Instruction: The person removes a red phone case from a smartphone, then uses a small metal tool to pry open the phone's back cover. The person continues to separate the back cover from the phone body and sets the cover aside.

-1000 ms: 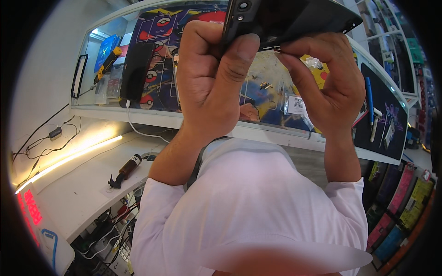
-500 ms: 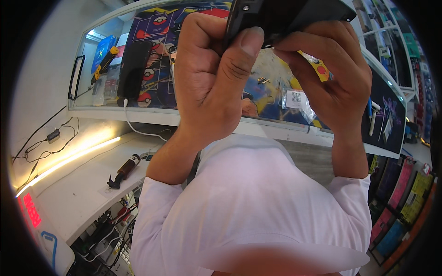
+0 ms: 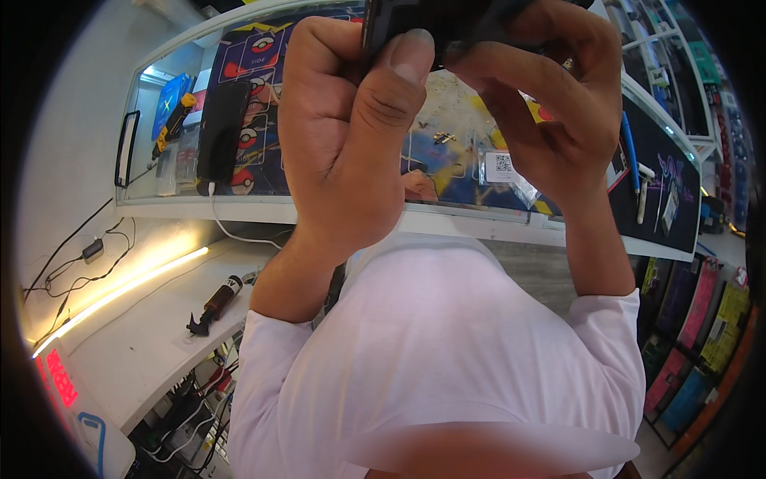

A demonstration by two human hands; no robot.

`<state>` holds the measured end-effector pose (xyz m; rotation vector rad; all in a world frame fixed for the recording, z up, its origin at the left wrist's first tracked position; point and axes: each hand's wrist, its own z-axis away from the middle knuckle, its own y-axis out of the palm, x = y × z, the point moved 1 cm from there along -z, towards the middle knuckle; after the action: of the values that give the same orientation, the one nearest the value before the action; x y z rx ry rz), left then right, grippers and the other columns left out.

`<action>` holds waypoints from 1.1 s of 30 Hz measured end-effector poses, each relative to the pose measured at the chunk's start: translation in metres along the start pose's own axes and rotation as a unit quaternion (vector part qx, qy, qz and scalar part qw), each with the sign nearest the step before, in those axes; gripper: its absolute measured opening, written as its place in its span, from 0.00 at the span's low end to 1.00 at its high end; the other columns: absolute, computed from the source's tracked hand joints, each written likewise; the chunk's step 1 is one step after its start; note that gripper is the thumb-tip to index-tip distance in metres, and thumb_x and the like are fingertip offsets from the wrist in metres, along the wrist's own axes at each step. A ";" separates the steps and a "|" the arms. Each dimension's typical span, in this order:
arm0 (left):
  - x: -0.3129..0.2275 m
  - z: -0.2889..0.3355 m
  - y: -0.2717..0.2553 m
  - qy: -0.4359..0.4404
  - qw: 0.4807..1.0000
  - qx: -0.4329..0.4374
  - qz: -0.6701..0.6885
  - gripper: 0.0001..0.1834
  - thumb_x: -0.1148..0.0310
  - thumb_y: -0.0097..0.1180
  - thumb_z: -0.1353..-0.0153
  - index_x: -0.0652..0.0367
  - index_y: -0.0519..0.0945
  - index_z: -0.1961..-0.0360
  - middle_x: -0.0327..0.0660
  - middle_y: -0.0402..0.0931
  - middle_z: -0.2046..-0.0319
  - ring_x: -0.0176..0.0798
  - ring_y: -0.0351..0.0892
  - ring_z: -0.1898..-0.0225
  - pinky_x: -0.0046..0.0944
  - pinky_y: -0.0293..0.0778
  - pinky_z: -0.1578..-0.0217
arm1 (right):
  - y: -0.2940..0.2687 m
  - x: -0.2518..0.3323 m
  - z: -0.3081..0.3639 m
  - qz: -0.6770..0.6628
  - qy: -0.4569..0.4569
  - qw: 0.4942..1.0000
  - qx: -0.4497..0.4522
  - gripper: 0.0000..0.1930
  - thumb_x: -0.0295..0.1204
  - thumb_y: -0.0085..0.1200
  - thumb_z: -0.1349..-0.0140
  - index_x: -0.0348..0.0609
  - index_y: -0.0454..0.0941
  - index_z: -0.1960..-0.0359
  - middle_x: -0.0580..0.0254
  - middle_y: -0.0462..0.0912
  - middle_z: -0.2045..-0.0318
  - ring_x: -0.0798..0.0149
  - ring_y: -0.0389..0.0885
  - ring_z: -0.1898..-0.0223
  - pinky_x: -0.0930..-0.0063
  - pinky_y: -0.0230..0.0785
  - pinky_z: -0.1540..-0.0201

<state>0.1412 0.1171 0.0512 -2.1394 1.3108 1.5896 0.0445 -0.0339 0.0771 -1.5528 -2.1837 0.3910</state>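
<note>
At the top edge of the view I hold up a flat black device [image 3: 471, 16] that looks like a phone; its upper part is cut off. My left hand [image 3: 343, 144] is closed around its left end, thumb pressed on the face towards me. The fingertips of my right hand [image 3: 550, 104] are pinched at its lower edge, and what else they grip there is hidden. Below, on a colourful printed mat [image 3: 447, 172], lie several small metal pieces [image 3: 444, 138]. A clear plastic bag with a white label [image 3: 501, 168] rests near my right wrist.
Left on the glass-topped counter, a dark phone [image 3: 224, 132] has a white cable [image 3: 219, 215] plugged in. A yellow-black tool [image 3: 174, 120] lies beyond it. A blue pen [image 3: 630, 152] is at the right. A brown spray bottle [image 3: 217, 302] lies on the lower white shelf [image 3: 152, 335].
Both hands and the black device have shifted slightly left and up in the view. More of the blue pen shows now. The grip of both hands looks the same.
</note>
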 end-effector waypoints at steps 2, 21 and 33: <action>-0.002 -0.003 -0.005 -0.023 1.000 0.006 0.020 0.07 0.70 0.56 0.26 0.61 0.76 0.52 0.30 0.69 0.75 0.21 0.59 0.79 0.26 0.57 0.78 | 0.005 -0.007 0.002 -0.017 -0.021 0.998 -0.053 0.20 0.19 0.72 0.61 0.56 0.92 0.64 0.63 0.73 0.61 0.64 0.71 0.61 0.70 0.61 0.57; -0.008 -0.015 0.001 -0.033 0.999 0.035 0.019 0.06 0.69 0.55 0.25 0.60 0.76 0.53 0.30 0.69 0.76 0.20 0.59 0.79 0.24 0.57 0.78 | -0.019 -0.007 -0.013 0.017 -0.053 0.996 0.064 0.17 0.26 0.74 0.57 0.54 0.90 0.62 0.67 0.77 0.62 0.65 0.72 0.59 0.67 0.55 0.52; -0.006 -0.021 -0.003 -0.003 0.997 0.057 0.044 0.07 0.68 0.55 0.25 0.59 0.76 0.53 0.30 0.69 0.76 0.21 0.58 0.79 0.26 0.58 0.76 | -0.024 0.008 -0.025 -0.038 0.052 0.996 0.058 0.13 0.28 0.73 0.51 0.50 0.91 0.61 0.63 0.78 0.62 0.64 0.72 0.61 0.67 0.57 0.52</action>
<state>0.1574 0.1095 0.0640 -2.0338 1.4746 1.5129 0.0347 -0.0353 0.1114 -1.3925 -2.0942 0.3975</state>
